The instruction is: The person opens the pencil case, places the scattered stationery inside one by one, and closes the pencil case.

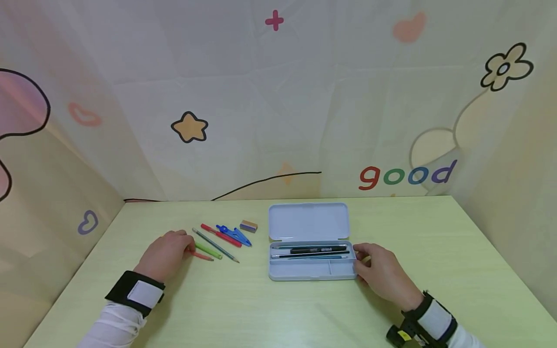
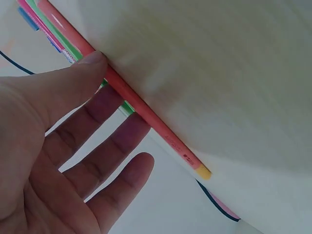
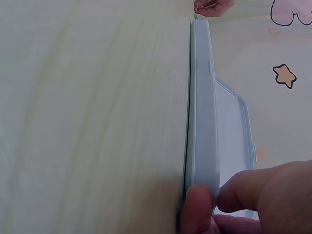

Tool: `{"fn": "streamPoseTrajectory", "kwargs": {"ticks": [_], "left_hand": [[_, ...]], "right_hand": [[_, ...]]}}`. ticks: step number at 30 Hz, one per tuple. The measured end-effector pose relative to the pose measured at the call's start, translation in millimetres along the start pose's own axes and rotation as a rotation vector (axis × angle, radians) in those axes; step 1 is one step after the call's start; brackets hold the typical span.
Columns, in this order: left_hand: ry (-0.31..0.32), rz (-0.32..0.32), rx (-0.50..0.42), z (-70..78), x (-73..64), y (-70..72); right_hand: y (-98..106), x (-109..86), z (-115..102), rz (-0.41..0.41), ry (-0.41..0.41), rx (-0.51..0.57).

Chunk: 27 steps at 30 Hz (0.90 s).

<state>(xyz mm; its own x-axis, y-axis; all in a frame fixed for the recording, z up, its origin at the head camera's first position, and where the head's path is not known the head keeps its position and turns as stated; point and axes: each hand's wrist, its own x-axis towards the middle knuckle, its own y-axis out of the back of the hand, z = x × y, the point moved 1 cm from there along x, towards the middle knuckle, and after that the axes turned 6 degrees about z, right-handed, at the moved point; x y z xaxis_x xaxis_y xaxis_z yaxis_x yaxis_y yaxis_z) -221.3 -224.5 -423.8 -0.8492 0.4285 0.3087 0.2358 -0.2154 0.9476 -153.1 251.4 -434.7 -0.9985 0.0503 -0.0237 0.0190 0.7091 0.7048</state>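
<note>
Pale table (image 1: pixel 243 309) | left hand (image 1: pixel 167 252) pinches red pencil (image 1: pixel 202 256), near green pen (image 1: pixel 210 250), left of case (image 1: pixel 312 278) | right hand (image 1: pixel 385 270) grips case's right end | we judge: loose pinch could let pencil roll; right-hand tug could skew case

The pencil case (image 1: pixel 306 277) looks like smooth plastic, the red pencil (image 2: pixel 165 133) smoothly painted with a slight gloss. The tabletop (image 1: pixel 261 314) is smooth and wood-grained, the backdrop (image 1: pixel 243 106) creased, matt cloth, the left sleeve (image 1: pixel 114 325) wrinkled cloth.
</note>
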Motion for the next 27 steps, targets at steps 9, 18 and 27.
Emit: {"fn": "streamPoseTrajectory", "kwargs": {"ticks": [9, 18, 27], "left_hand": [[0.020, -0.020, 0.000, -1.2, -2.8, -1.9], [0.015, -0.030, 0.011, 2.6, -6.3, 0.9], [0.017, -0.011, 0.002, 11.8, -8.6, 7.4]], "right_hand": [[0, -0.5, -1, -0.003, 0.003, 0.001], [1, -0.3, -1, -0.004, 0.004, -0.003], [1, -0.1, -2, -0.001, 0.004, -0.011]]}}
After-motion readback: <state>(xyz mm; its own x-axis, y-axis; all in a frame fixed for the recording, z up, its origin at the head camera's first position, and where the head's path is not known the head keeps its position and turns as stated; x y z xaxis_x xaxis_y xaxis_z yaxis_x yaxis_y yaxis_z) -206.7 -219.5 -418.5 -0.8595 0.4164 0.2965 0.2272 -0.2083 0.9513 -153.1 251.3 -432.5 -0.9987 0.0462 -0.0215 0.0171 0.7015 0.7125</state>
